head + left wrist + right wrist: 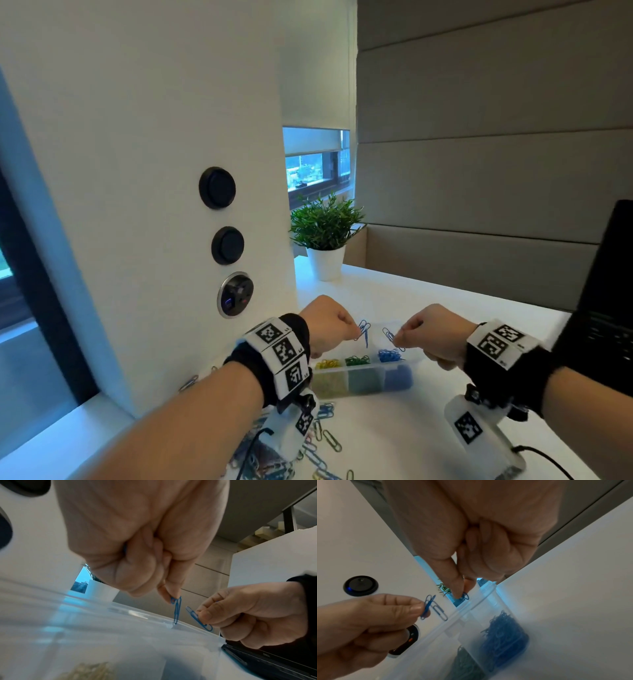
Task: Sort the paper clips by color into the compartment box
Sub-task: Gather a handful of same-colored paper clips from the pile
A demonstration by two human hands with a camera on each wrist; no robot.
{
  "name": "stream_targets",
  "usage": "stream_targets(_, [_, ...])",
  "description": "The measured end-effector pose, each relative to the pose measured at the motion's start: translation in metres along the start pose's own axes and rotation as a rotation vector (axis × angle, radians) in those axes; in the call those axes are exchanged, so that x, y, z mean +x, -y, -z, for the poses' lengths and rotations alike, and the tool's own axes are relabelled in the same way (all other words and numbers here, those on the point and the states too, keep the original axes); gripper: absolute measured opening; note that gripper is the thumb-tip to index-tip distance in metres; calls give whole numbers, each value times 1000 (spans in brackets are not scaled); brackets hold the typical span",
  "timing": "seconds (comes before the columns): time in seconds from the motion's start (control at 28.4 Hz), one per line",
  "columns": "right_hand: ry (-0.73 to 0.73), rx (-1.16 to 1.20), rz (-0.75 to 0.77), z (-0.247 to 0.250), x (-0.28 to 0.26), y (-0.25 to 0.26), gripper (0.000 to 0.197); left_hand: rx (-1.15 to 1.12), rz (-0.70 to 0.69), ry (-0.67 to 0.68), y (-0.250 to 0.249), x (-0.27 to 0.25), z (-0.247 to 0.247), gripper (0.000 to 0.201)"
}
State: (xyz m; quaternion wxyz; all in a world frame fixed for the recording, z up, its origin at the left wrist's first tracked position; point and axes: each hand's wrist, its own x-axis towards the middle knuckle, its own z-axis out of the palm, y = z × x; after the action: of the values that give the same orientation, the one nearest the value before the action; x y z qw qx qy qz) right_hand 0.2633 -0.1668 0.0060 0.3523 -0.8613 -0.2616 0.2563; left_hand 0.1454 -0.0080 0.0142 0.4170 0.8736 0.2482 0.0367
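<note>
Nearest, loose mixed paper clips (322,442) lie scattered on the white table (404,438). Farther in stands the clear compartment box (363,377), with yellow, green and blue piles left to right. Above it the left hand (329,325) pinches blue clips (363,330); the right hand (431,334) pinches another blue clip (390,337). A potted plant (325,236) stands far behind

The white bench (428,428) carries a clear compartment box (363,380) and loose paper clips (325,442). A potted plant (325,240) and laptop (603,329) also stand on it.
</note>
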Motion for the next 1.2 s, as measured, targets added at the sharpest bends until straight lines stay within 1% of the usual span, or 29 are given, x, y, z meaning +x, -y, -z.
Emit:
stream_targets(0.11, [-37,-72,21,-1,2,-1,13,-14,21,-16,-9,8,-10,16])
stream_targets(0.21, [-79,-143,51,-2,2,-5,12,21,43,-11,-16,15,-19,19])
stream_targets(0.28, [-69,-97,28,0,3,-10,12,36,55,4,-19,19,-24,20])
stream_targets(0.35, [-22,101,-43,3,6,-16,11,79,64,34,-21,23,-31,18])
stream_targets(0.42, [-20,436,-129,6,8,-19,13,83,104,45,-21,27,-38,19])
stream_targets(0.49, [11,797,-224,11,9,-18,22,-87,201,54,-19,31,-41,21])
stream_targets(0.56, [65,1058,-267,17,9,-13,35,-285,293,49,-17,30,-38,26])
stream_targets(0.6, [77,1139,-259,19,9,-11,41,-361,326,48,-16,29,-35,25])
stream_targets(0.67, [75,1220,-222,21,9,-6,48,-470,366,45,-12,27,-30,21])
stream_targets(0.77, [70,1222,-165,15,8,1,54,-586,404,40,-7,24,-26,19])
stream_targets(0.88, [25,1193,-123,5,9,3,56,-673,426,32,-3,20,-24,23])
stream_targets(1.02, [-31,1057,-42,-9,11,3,57,-759,443,17,0,20,-23,31])
stream_targets(1.13, [-19,939,33,-14,10,1,53,-803,466,13,1,21,-22,34])
stream_targets(1.2, [-10,925,82,-14,8,1,47,-819,473,12,-1,21,-23,34])
